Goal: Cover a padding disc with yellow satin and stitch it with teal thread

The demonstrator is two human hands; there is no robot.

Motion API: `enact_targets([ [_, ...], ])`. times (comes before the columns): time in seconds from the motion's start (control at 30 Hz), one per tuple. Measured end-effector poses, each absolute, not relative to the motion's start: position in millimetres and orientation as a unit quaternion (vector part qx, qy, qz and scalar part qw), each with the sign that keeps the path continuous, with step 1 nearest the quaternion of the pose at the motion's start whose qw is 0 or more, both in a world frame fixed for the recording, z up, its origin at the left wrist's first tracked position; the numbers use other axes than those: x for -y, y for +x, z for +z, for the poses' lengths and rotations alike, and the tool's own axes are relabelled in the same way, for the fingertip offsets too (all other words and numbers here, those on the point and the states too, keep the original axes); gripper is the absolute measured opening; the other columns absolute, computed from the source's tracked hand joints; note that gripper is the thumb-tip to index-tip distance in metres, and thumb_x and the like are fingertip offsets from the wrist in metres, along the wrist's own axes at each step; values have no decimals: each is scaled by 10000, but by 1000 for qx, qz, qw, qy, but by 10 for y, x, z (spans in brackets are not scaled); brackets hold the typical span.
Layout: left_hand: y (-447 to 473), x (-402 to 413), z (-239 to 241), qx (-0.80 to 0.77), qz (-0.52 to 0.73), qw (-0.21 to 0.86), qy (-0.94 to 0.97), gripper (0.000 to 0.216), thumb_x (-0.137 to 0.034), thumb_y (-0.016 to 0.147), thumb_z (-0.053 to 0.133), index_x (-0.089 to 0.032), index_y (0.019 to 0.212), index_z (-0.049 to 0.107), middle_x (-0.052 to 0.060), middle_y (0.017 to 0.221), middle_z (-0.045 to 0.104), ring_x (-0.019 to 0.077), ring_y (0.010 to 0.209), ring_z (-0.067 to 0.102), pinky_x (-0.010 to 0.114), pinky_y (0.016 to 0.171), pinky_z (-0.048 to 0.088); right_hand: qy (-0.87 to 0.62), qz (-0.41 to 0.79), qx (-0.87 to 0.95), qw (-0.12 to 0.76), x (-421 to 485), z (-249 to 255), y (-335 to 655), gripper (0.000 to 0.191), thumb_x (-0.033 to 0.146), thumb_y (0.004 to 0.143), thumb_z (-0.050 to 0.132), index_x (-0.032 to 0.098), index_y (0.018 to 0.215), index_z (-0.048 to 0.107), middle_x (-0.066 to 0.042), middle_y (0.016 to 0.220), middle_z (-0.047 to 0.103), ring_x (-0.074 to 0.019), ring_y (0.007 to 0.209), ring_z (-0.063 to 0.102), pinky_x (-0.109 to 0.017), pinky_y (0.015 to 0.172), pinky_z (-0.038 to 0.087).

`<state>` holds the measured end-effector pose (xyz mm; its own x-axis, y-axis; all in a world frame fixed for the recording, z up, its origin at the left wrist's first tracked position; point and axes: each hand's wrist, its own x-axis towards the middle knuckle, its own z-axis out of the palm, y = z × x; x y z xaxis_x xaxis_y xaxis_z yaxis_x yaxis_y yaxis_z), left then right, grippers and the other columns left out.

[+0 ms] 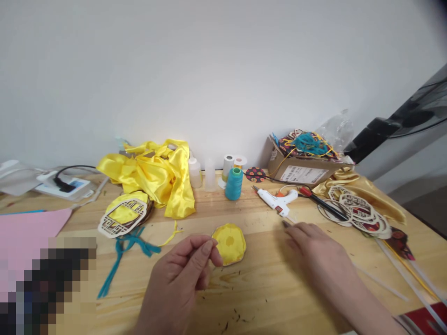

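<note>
A small round yellow satin-covered disc (229,243) lies on the wooden table (265,288) in front of me. My left hand (181,274) pinches the disc's left edge between thumb and fingers. My right hand (314,251) lies palm down to the disc's right, fingers stretched toward a white hot glue gun (277,201), its fingertips just short of the gun's handle. A teal thread spool (233,184) stands behind the disc.
Crumpled yellow satin (153,174) and a wooden lattice frame (122,217) over yellow cloth lie at the left, with teal ribbon (129,251) below. A cardboard box (303,170) of cords, stacked lattice discs (359,214), glue sticks (408,274) and pink paper (24,232) surround the work spot.
</note>
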<state>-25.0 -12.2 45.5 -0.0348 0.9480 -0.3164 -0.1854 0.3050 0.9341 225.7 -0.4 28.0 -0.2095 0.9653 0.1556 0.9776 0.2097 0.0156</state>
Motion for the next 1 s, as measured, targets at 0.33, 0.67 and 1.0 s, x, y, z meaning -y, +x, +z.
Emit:
enact_targets([
  [0.33, -271, 81, 429, -546, 463, 607, 346, 251, -404, 717, 668, -173, 622, 647, -29, 540, 570, 62, 421, 349, 179, 402, 269, -350, -44, 935, 48, -805, 343, 1504, 99, 111, 856, 545, 170, 808, 609, -58, 883, 584, -202, 867, 453, -334, 707, 353],
  [0.67, -272, 69, 303, -520, 487, 628, 314, 221, -380, 741, 669, -172, 665, 657, -29, 574, 583, 54, 440, 332, 166, 414, 250, -324, 80, 930, 153, -986, 373, 1477, 177, 36, 807, 539, 155, 682, 579, -54, 853, 603, -182, 861, 475, -320, 706, 363],
  [1.0, -273, 56, 204, -498, 507, 628, 317, 238, -400, 724, 686, -175, 648, 666, -41, 550, 536, 61, 436, 327, 176, 413, 243, -437, 265, 717, 474, -1466, 1116, 1553, 167, 283, 873, 461, 155, 800, 541, -5, 736, 600, -93, 616, 542, -229, 571, 450],
])
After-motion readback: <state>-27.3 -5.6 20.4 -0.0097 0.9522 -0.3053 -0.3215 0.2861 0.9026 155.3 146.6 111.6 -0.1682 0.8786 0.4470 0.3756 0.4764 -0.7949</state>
